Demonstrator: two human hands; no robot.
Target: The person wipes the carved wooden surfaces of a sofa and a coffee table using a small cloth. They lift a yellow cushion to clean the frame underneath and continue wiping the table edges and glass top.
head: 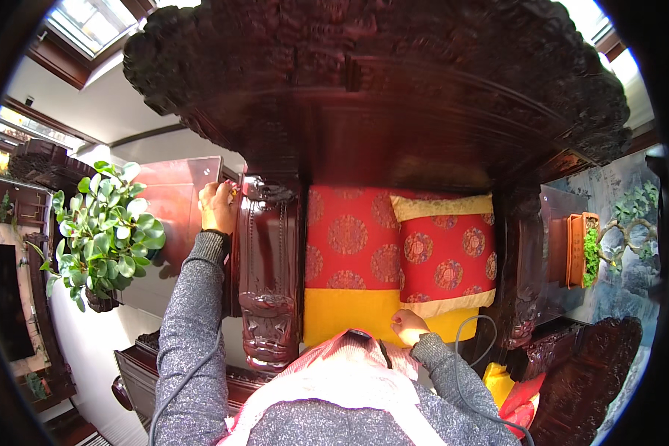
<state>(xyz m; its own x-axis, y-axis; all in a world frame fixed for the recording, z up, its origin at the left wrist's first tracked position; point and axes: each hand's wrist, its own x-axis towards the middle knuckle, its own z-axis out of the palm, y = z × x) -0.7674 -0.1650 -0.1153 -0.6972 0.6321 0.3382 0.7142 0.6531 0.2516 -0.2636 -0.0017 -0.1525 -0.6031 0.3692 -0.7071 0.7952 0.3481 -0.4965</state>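
Observation:
My left hand (pixel 217 204) reaches out at the gap between a glass-topped side table (pixel 181 173) and the dark carved wooden armrest (pixel 265 240) of a seat. Its fingers are curled on a small multicoloured thing (pixel 233 190), perhaps a cloth, mostly hidden by the hand. My right hand (pixel 409 327) hovers low by the front edge of the seat, fingers curled, with nothing visible in it. Beyond it a red cushion (pixel 449 251) with round medallions and pale gold ends lies on the red and yellow seat pad (pixel 348 240).
A leafy potted plant (pixel 108 228) stands on the left table. To the right, a bonsai in an orange-brown pot (pixel 576 251) stands on another table. The tall carved backrest (pixel 390 111) rises ahead. A grey cable (pixel 460 357) loops by my right arm. Red and yellow fabric (pixel 502 384) lies at lower right.

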